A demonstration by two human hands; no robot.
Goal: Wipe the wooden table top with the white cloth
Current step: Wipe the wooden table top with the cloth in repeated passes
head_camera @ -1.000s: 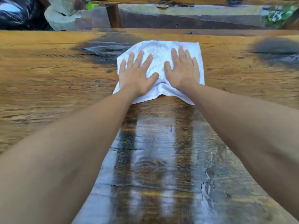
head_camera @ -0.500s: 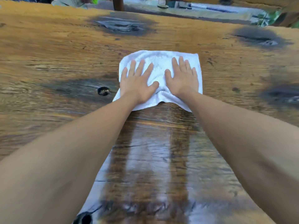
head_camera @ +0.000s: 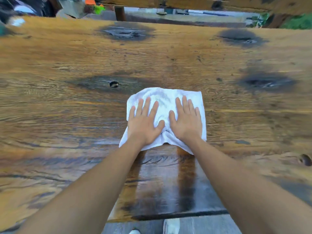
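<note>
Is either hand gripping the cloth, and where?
No grip. Left hand and right hand press flat on the cloth's near half.

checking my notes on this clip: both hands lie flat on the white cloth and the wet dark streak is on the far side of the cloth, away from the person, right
Not quite. The left hand and right hand do lie flat on the white cloth, but the head view shows the wet dark streak on the near side of it, toward the person, between the forearms.
</note>
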